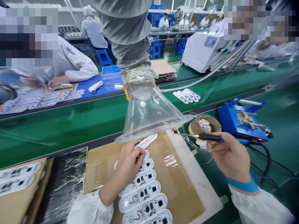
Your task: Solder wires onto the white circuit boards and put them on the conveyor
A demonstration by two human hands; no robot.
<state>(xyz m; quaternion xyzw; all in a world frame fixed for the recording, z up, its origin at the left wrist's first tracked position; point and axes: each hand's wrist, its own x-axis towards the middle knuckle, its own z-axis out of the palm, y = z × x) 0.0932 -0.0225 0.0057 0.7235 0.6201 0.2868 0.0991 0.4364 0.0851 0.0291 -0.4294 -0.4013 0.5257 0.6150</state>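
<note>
The right hand (227,154), right of centre, is closed around the handle of a soldering iron (211,137) whose tip points left, near the dark residue at the upper corner of a whitish board (201,186). The left hand (129,161), at centre, is curled with thumb and forefinger drawn narrow over the upper end of a row of oval circuit boards (149,194); I cannot tell whether it pinches anything. The row runs down to the bottom edge of the frame on a brown cardboard sheet (184,186), with a slim white casing (147,141) just beyond the fingers.

The hot tip could burn the left fingers or scorch a casing if the iron swung left too low. The boards lie close together, so a dragging sleeve could skew several. The clear fume hood (149,112) hangs low at centre, and an upward lift might knock its rim. Cables behind the right wrist could snag on the blue soldering station (245,121).

Bare cardboard to the right of the row gives the most room; the pot of metal shavings (205,124) and the station crowd the right hand's far side.
</note>
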